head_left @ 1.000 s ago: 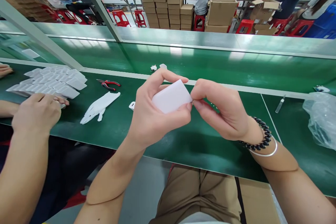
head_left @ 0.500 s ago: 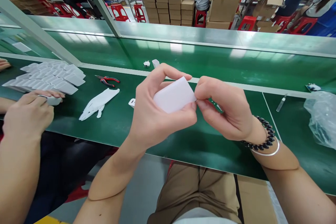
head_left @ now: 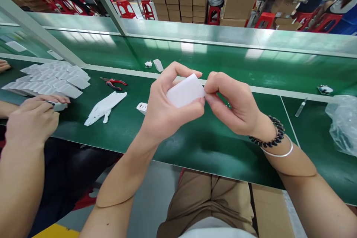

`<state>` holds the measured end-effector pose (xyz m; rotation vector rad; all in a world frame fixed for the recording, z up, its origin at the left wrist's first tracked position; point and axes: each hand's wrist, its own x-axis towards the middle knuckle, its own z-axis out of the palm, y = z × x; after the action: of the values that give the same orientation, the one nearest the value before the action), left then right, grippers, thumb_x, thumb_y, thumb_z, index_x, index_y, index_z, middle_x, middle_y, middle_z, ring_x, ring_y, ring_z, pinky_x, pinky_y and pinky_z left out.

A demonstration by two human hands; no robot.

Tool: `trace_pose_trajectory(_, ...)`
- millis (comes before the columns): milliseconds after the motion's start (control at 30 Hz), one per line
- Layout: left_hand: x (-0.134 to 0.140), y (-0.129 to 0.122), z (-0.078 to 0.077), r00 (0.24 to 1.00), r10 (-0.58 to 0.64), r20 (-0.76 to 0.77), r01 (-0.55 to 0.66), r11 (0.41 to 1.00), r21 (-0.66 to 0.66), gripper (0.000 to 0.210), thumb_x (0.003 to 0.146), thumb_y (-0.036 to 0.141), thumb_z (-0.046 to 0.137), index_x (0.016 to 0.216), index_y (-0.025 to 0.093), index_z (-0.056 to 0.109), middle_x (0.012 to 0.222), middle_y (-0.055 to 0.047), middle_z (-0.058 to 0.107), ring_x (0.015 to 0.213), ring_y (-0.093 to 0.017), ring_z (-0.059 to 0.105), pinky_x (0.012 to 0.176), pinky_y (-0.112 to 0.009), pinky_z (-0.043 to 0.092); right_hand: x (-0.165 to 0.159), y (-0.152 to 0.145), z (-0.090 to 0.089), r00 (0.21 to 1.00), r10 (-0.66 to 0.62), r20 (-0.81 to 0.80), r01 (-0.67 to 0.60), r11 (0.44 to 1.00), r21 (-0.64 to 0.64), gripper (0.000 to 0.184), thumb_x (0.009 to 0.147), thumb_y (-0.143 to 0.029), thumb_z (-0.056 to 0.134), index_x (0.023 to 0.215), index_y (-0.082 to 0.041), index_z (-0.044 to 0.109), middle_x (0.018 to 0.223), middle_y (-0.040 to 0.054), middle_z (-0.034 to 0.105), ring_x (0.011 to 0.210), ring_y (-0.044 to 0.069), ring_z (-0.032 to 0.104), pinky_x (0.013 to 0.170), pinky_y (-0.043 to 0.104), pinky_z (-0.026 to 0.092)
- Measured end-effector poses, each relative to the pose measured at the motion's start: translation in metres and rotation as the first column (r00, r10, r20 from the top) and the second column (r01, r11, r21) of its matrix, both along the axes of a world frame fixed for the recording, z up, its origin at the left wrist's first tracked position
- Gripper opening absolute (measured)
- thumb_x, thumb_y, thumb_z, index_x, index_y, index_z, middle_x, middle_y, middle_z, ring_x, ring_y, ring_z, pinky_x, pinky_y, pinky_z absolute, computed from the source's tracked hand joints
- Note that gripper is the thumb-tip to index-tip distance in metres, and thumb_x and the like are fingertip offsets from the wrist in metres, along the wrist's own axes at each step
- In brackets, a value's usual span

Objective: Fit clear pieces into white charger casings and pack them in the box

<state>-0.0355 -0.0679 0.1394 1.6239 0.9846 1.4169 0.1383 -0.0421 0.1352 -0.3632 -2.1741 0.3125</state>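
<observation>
Left hand clasps a white block, right fingertips pinched at its corner

The left hand (head_left: 170,108) grips the white block (head_left: 185,91) between curled fingers and thumb, holding it above the bench (head_left: 122,126). The block has a smooth, matt face, straight sides and softly rounded edges, and looks like plastic. Thumb and forefinger of the right hand (head_left: 234,106) are pressed together at the block's near right corner; whether anything thin sits between them I cannot tell. One bracelet (head_left: 279,132) of round, glossy black beads and one thin, pale bangle (head_left: 281,155) circle the right wrist.

The bench top is smooth, shiny and green. Just left of the left hand, and partly hidden by it, is one white slotted piece (head_left: 142,108) with dark openings. Farther left lie one limp white glove (head_left: 106,108), knitted or cloth by its look, and one pair of pliers (head_left: 109,82) with red-and-black handles. Beyond them spreads a heap of white shells (head_left: 52,78), boxy and overlapping, too many to count surely. A co-worker's hand (head_left: 33,117) holds one pale piece (head_left: 60,106) beside the heap.

Past the light strip (head_left: 125,70) are two small items side by side: a white part (head_left: 148,64) and a curved cover (head_left: 158,65). At right are one slim tube (head_left: 301,108) and one crumpled, clear plastic bag (head_left: 344,126).
</observation>
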Motion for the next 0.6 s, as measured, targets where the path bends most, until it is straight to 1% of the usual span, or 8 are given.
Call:
trace_pose_trajectory(167,0.004,-0.003,0.001,0.999,0.047,0.001,-0.047,0.997,0.066,0.031,0.06,0.016,0.075,0.086,0.023,0.061,0.063,0.004,0.058,0.049,-0.009,0.043,0.043,-0.025,0.035,0.0,-0.001,-0.002,1.0,-0.011,0.013,0.011,1.0,0.012,0.016,0.102,-0.022,0.034,0.09,-0.022,0.044,0.078,0.0007,0.045,0.07,0.014,0.046,0.066,0.03,0.049)
trace_pose_trajectory(300,0.004,0.014,-0.01,0.997,0.058,0.044,-0.059,0.998,0.008,0.032,0.06,0.02,0.078,0.086,0.022,0.061,0.065,0.005,0.058,0.051,-0.009,0.046,0.045,-0.024,0.037,-0.001,0.016,-0.012,0.999,-0.053,0.013,0.052,0.998,0.032,0.013,0.102,-0.022,0.035,0.094,-0.021,0.046,0.08,0.0008,0.047,0.07,0.014,0.047,0.067,0.031,0.049)
trace_pose_trajectory(367,0.004,0.03,-0.021,0.995,0.05,0.091,-0.046,0.998,-0.048,0.03,0.061,0.024,0.08,0.083,0.021,0.06,0.067,0.004,0.058,0.053,-0.008,0.048,0.046,-0.023,0.038,0.0,0.027,-0.016,0.995,-0.099,0.023,0.097,0.994,0.045,0.01,0.099,-0.018,0.038,0.1,-0.02,0.047,0.086,0.0029,0.051,0.075,0.016,0.05,0.07,0.032,0.05)
trace_pose_trajectory(400,0.005,0.039,-0.027,0.992,0.047,0.12,-0.037,0.996,-0.081,0.03,0.061,0.026,0.08,0.081,0.021,0.058,0.068,0.004,0.058,0.053,-0.008,0.049,0.046,-0.022,0.038,0.0,0.032,-0.018,0.99,-0.13,0.047,0.128,0.99,0.054,0.013,0.096,-0.015,0.04,0.105,-0.02,0.048,0.093,0.0052,0.054,0.08,0.018,0.052,0.073,0.034,0.051)
trace_pose_trajectory(433,0.006,0.049,-0.034,0.988,0.048,0.149,-0.031,0.993,-0.115,0.03,0.061,0.027,0.081,0.079,0.02,0.057,0.067,0.005,0.057,0.054,-0.007,0.048,0.047,-0.022,0.038,0.001,0.036,-0.019,0.982,-0.164,0.089,0.158,0.985,0.069,0.021,0.092,-0.012,0.043,0.111,-0.019,0.048,0.101,0.0085,0.055,0.087,0.02,0.054,0.076,0.037,0.051)
trace_pose_trajectory(500,0.011,0.066,-0.049,0.98,0.057,0.193,-0.023,0.984,-0.176,0.032,0.061,0.027,0.08,0.076,0.019,0.054,0.064,0.006,0.054,0.053,-0.007,0.047,0.047,-0.021,0.037,0.002,0.041,-0.022,0.949,-0.232,0.215,0.211,0.971,0.116,0.037,0.085,-0.008,0.047,0.121,-0.016,0.047,0.12,0.0156,0.053,0.103,0.026,0.054,0.083,0.042,0.051)
trace_pose_trajectory(533,0.014,0.074,-0.057,0.978,0.059,0.2,-0.019,0.98,-0.196,0.031,0.06,0.026,0.08,0.076,0.019,0.053,0.063,0.006,0.053,0.054,-0.007,0.047,0.048,-0.021,0.037,0.001,0.042,-0.024,0.923,-0.263,0.283,0.227,0.962,0.152,0.041,0.082,-0.007,0.049,0.122,-0.015,0.047,0.127,0.0182,0.051,0.111,0.029,0.053,0.086,0.045,0.05)
trace_pose_trajectory(600,0.02,0.086,-0.074,0.983,0.044,0.181,-0.004,0.976,-0.217,0.026,0.062,0.023,0.076,0.077,0.018,0.055,0.065,0.004,0.056,0.059,-0.008,0.05,0.052,-0.022,0.04,-0.002,0.043,-0.032,0.867,-0.312,0.388,0.235,0.944,0.232,0.039,0.082,-0.005,0.051,0.119,-0.015,0.051,0.133,0.0196,0.05,0.118,0.033,0.05,0.089,0.048,0.048)
